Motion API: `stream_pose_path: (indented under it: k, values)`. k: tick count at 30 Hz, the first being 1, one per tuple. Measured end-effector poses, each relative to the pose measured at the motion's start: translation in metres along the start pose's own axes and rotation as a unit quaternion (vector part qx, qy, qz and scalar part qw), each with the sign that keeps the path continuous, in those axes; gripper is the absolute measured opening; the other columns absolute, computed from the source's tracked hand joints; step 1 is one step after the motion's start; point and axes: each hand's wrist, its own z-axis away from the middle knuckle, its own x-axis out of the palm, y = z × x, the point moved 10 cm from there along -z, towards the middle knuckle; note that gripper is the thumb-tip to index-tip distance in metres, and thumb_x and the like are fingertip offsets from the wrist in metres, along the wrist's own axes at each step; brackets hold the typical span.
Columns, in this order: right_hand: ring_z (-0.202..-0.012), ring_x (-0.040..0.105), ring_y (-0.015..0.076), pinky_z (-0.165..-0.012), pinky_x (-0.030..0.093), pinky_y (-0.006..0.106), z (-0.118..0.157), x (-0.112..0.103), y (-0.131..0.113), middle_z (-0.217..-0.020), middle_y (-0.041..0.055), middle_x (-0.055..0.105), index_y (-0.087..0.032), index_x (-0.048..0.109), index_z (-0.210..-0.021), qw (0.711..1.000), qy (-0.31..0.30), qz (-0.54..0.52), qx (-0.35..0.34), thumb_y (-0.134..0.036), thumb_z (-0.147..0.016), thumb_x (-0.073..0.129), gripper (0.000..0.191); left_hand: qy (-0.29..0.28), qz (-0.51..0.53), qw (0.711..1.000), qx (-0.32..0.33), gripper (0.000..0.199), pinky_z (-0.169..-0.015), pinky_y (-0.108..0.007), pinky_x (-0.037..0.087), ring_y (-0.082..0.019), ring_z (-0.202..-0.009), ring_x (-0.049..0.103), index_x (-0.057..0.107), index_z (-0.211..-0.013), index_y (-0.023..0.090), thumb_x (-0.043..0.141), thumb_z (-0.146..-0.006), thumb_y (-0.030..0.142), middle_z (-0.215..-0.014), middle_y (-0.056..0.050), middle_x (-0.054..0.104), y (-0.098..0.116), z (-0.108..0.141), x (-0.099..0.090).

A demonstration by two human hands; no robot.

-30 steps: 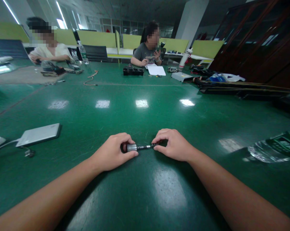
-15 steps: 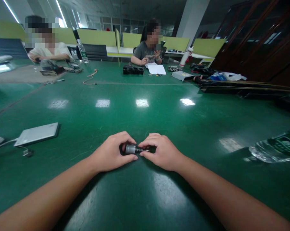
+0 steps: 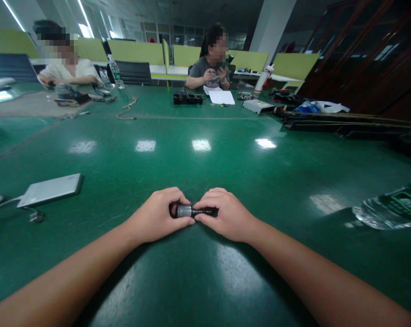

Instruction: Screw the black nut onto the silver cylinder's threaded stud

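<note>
Just above the green table (image 3: 164, 159), a small silver metal cylinder (image 3: 184, 210) lies sideways between my hands, with a thin, dark, ribbed shaft (image 3: 202, 211) pointing right. It looks like a small motor, though its exact kind is unclear. My left hand (image 3: 159, 215) is closed around the cylinder, thumb in front and fingers behind. The thumb and fingers of my right hand (image 3: 226, 213) pinch the shaft close to where it meets the cylinder. The shaft's far end runs into the shadow of my right palm.
On the left lies a white flat box (image 3: 50, 190) with a cable. A clear plastic bottle (image 3: 389, 211) lies at right. Further back are a black tray-like part (image 3: 188, 98), white paper (image 3: 222, 97) and dark long panels (image 3: 348, 122). Two people sit across the table.
My right fingers have shifted slightly left, nearer the cylinder, and more of the shaft shows. My left hand keeps its grip. The person across at centre has raised a hand from the paper.
</note>
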Motion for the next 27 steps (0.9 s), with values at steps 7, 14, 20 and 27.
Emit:
stream_pose_path:
  k: [7, 14, 20, 27]
  values:
    - [-0.083, 0.064, 0.0179, -0.086, 0.042, 0.036, 0.0014, -0.0008, 0.0015, -0.083, 0.0021, 0.073, -0.022, 0.074, -0.091, 1.000, -0.002, -0.002, -0.004, -0.021, -0.082, 0.071, 0.010, -0.001, -0.003, 1.000, -0.003, 0.022, -0.065, -0.026, 0.042, -0.016, -0.073, 0.058, 0.066, -0.086, 0.018, 0.075, -0.076, 0.035, -0.079, -0.002, 0.063, 0.0000, 0.0004, -0.0007]
    - [-0.081, 0.064, 0.0173, -0.085, 0.043, 0.035, 0.0016, -0.0025, 0.0000, -0.082, 0.0018, 0.074, -0.022, 0.075, -0.089, 1.000, -0.001, -0.006, -0.011, -0.020, -0.081, 0.072, 0.009, 0.002, -0.004, 1.000, 0.005, 0.023, -0.067, -0.027, 0.043, -0.017, -0.076, 0.059, 0.066, -0.087, 0.018, 0.075, -0.076, 0.036, -0.082, -0.002, 0.064, 0.0004, 0.0011, -0.0005]
    - [-0.080, 0.064, 0.0180, -0.085, 0.044, 0.036, 0.0026, -0.0036, 0.0006, -0.081, 0.0023, 0.074, -0.022, 0.075, -0.089, 1.000, -0.006, -0.006, -0.009, -0.020, -0.081, 0.072, 0.009, 0.006, -0.004, 1.000, 0.004, 0.023, -0.066, -0.027, 0.044, -0.017, -0.074, 0.059, 0.066, -0.087, 0.018, 0.075, -0.077, 0.037, -0.081, -0.002, 0.064, 0.0006, 0.0017, -0.0017]
    - [-0.081, 0.064, 0.0185, -0.088, 0.043, 0.038, 0.0034, -0.0043, 0.0023, -0.080, 0.0027, 0.073, -0.021, 0.075, -0.090, 1.000, -0.012, 0.001, 0.001, -0.020, -0.080, 0.072, 0.010, 0.004, 0.001, 1.000, 0.005, 0.022, -0.067, -0.027, 0.044, -0.017, -0.075, 0.059, 0.067, -0.087, 0.018, 0.075, -0.076, 0.035, -0.081, -0.002, 0.064, 0.0014, 0.0015, -0.0016]
